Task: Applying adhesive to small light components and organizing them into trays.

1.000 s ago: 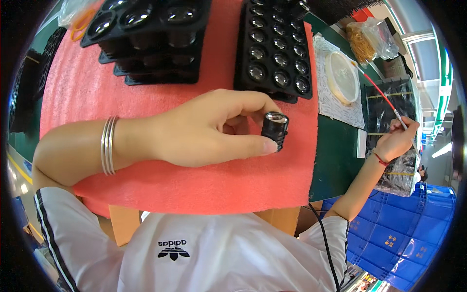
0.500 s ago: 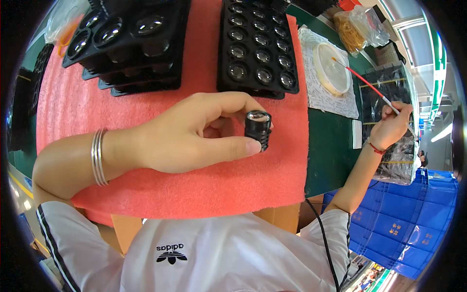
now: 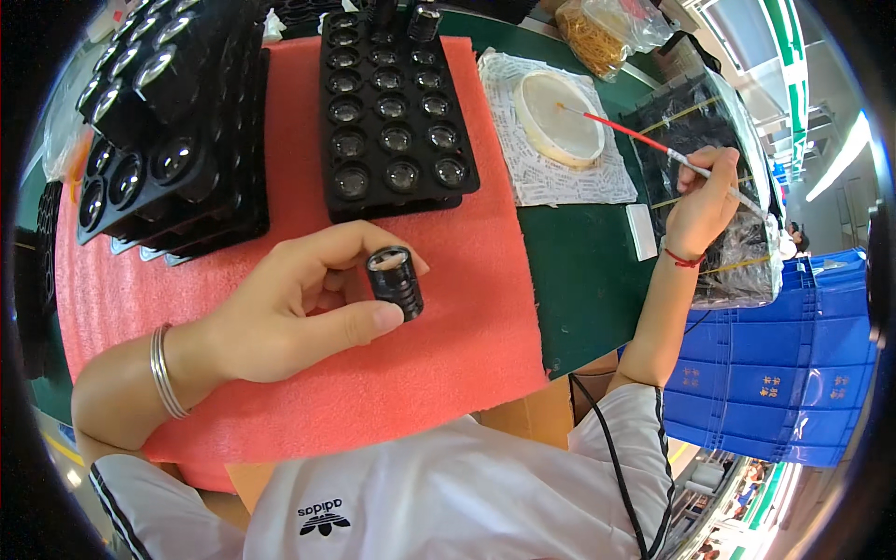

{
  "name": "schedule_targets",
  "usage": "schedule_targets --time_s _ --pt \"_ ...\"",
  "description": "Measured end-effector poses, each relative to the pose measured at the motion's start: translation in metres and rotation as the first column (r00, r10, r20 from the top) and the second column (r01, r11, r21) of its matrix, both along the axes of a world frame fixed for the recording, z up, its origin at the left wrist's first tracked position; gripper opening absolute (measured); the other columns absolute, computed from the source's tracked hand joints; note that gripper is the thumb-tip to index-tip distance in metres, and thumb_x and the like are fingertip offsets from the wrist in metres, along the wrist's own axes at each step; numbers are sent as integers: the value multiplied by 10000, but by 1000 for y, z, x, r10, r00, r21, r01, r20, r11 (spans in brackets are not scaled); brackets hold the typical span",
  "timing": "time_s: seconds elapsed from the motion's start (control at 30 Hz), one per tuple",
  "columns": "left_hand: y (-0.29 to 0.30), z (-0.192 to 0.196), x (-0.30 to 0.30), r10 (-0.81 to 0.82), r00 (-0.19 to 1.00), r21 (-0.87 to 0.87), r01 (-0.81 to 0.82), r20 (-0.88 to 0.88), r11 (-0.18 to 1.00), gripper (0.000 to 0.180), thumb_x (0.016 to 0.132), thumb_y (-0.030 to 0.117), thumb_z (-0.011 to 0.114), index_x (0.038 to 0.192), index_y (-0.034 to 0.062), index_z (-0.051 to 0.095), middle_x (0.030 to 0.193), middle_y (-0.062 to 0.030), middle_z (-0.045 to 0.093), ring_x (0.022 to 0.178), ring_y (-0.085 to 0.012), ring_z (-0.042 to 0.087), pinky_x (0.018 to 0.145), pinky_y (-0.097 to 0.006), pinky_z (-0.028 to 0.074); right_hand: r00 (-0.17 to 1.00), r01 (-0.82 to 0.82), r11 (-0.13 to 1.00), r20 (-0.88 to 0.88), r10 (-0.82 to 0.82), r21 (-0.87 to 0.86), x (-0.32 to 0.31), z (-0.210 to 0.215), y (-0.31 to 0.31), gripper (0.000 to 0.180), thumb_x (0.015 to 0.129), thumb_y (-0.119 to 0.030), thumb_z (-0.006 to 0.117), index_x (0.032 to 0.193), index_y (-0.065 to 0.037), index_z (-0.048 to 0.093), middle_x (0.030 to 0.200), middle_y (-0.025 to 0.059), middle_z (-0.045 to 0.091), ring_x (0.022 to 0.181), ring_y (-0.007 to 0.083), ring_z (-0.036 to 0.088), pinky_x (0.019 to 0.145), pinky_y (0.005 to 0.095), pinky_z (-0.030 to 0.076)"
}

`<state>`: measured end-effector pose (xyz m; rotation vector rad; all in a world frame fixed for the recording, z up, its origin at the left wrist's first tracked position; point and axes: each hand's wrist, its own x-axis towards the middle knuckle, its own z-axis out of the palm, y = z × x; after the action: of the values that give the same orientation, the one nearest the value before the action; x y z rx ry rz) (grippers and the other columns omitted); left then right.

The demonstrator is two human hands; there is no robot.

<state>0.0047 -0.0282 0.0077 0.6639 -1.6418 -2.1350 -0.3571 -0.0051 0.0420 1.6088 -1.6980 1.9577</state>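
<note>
Between thumb and fingers, my left hand (image 3: pixel 275 313) grips a short black lens barrel (image 3: pixel 407 291) with a glass face tilted upward. It is held above a pink foam mat (image 3: pixel 467 327). Over on the right, my right hand (image 3: pixel 702 207) is closed around a thin paintbrush (image 3: pixel 644 140) with a red and white handle. The brush's orange tip is over or in a round, shallow pale dish (image 3: pixel 583 135); whether it touches the bottom I cannot tell. Beyond my left hand lies a black tray (image 3: pixel 375 196) holding rows of round lens pieces.
Stacked black trays (image 3: pixel 219 201) with larger lens pieces stand at the left. Printed paper (image 3: pixel 611 182) lies under the dish on the green table (image 3: pixel 579 280). A bag of rubber bands (image 3: pixel 593 42) sits at the back; a plastic-wrapped black stack (image 3: pixel 737 271) and blue crates (image 3: pixel 765 364) are right.
The whole view has shifted, so the trays, dish and hands appear further left. Both hands keep their holds on the lens barrel and the paintbrush, and the brush tip stays at the dish.
</note>
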Motion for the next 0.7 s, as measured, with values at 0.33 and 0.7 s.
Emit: schedule_targets --time_s 0.33,0.7 --pt "-1 -1 0 -10 1000 -9 10 -21 1000 355 776 149 616 1066 0 477 936 -59 552 749 -78 507 618 -207 434 987 58 996 156 -47 -70 7 2 -2 413 911 -309 406 612 -34 479 531 30 436 436 81 356 399 217 248" --pt "-3 -6 3 -58 998 -52 56 -33 997 321 798 90 577 1096 26 474 925 -22 522 776 -62 487 642 -206 430 856 -298 949 410 315 -107 -7 3 1 355 916 -255 392 615 -69 411 570 21 350 484 98 289 463 238 235"
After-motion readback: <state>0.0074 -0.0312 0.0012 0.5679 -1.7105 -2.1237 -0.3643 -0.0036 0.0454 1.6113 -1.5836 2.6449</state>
